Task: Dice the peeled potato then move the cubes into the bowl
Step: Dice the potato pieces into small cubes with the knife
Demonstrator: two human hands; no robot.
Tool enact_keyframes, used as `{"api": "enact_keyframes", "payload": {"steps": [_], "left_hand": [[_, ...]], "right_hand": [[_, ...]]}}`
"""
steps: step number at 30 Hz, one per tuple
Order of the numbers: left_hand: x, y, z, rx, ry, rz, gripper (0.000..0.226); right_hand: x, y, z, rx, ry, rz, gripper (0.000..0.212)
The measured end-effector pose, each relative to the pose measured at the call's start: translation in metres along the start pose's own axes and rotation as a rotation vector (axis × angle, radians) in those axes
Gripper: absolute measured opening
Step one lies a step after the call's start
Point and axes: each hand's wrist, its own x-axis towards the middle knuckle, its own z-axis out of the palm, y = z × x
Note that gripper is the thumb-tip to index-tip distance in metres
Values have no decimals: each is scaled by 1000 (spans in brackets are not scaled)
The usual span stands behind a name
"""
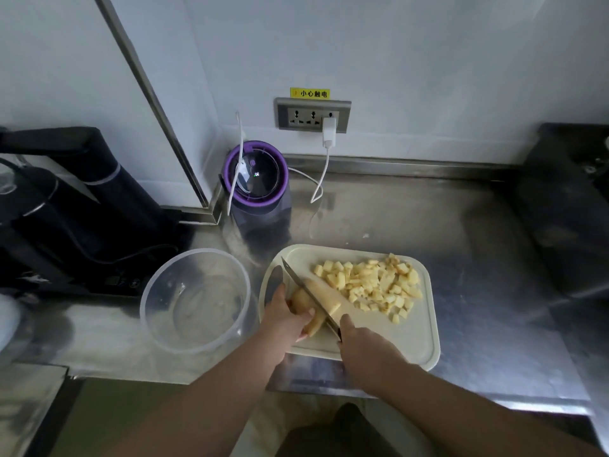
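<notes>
A pale cutting board lies on the steel counter. A pile of several yellow potato cubes covers its far right part. My left hand grips the remaining piece of peeled potato at the board's left side. My right hand holds the knife by its handle, and the blade lies across the potato piece, tip pointing far left. A clear plastic bowl stands just left of the board with no cubes in it.
A purple-rimmed appliance stands behind the board, with a white cable plugged into the wall socket. Black appliances fill the left side, and a dark object sits at the right. The counter's front edge runs below the board.
</notes>
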Motion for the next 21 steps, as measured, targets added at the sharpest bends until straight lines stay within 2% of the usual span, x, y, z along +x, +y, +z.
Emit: {"api": "enact_keyframes", "payload": {"steps": [6,13,18,21], "left_hand": [[-2,6,-1,17,-4,-9,80],[-9,8,0,80,18,25,81],[-10,10,2,132,22,21,72],[-9,10,0,193,22,30,63]], "right_hand": [[12,-10,-3,-93,50,16,59],[-28,24,1,-34,-54,36,37],[-50,29,-55,-73,-177,55,30],[-64,27,-96,-177,-236,98,26]]}}
